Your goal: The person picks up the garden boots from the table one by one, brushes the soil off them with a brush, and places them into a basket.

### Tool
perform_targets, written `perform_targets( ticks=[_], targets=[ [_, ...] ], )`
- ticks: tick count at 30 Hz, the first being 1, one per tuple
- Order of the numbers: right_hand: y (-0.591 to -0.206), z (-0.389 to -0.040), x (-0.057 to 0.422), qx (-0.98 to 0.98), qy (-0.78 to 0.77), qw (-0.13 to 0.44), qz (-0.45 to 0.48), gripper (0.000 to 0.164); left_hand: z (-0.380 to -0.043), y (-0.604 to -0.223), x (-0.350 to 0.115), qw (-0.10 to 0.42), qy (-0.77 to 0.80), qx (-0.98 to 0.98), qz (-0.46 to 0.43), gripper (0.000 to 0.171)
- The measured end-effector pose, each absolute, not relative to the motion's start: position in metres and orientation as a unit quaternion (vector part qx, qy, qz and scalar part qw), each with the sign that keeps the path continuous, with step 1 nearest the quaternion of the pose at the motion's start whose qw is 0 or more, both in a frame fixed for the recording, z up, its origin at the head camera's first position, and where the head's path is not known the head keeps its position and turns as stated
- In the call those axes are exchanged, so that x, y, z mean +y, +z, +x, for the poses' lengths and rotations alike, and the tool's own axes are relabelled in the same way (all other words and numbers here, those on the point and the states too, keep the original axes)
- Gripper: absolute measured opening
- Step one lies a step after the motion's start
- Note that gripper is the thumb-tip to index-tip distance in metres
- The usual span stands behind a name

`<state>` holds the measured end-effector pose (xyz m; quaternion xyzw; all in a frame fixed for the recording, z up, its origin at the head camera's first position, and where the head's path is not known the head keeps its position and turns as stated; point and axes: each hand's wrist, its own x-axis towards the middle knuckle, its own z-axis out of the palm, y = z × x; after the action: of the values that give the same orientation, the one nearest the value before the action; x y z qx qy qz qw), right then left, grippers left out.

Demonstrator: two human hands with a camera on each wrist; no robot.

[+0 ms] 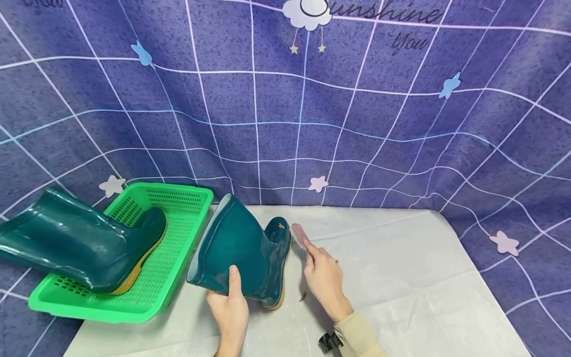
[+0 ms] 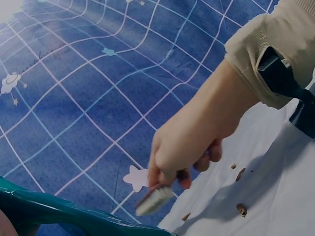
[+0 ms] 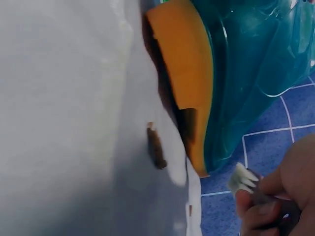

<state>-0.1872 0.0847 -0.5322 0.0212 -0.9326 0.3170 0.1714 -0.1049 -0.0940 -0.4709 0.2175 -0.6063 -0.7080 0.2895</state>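
A dark green rubber rain boot [image 1: 241, 243] with a yellow-brown sole [image 3: 182, 54] lies tipped over on the white cloth, its opening facing left. My left hand [image 1: 229, 312] grips its shaft, thumb along the upper side and the other fingers hidden underneath. My right hand [image 1: 325, 280] holds a small pink brush [image 1: 300, 235] with white bristles. The bristles point at the boot's toe, close beside its sole edge. In the left wrist view the brush [image 2: 154, 200] looks slightly blurred below the right hand's fingers.
A green plastic basket [image 1: 95, 315] stands at the left. A second green boot [image 1: 80, 243] rests in it, its shaft sticking out over the left rim. Several brown crumbs [image 2: 241, 210] lie on the white cloth [image 1: 401, 267]. A blue gridded curtain [image 1: 276, 139] hangs behind.
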Motion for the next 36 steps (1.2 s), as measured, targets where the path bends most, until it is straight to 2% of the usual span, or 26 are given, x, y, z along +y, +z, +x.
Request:
perform_targets(
  ticks=[12, 20, 28, 36],
  targets=[
    [-0.522, -0.211, 0.073, -0.932, 0.284, 0.196, 0.109, 0.036, -0.103, -0.473, -0.092, 0.297, -0.703, -0.618, 0.19, 0.033],
    [-0.53, -0.217, 0.073, -0.935, 0.285, 0.197, 0.082, 0.038, -0.102, -0.469, -0.093, 0.277, -0.694, -0.634, 0.198, 0.035],
    [-0.532, -0.218, 0.073, -0.918, 0.324, 0.204, 0.106, 0.036, -0.102, -0.469, -0.094, 0.286, -0.695, -0.631, 0.191, 0.035],
    [-0.536, -0.215, 0.073, -0.926, 0.292, 0.212, 0.112, 0.041, -0.101, -0.47, -0.092, 0.284, -0.69, -0.64, 0.183, 0.034]
  ],
)
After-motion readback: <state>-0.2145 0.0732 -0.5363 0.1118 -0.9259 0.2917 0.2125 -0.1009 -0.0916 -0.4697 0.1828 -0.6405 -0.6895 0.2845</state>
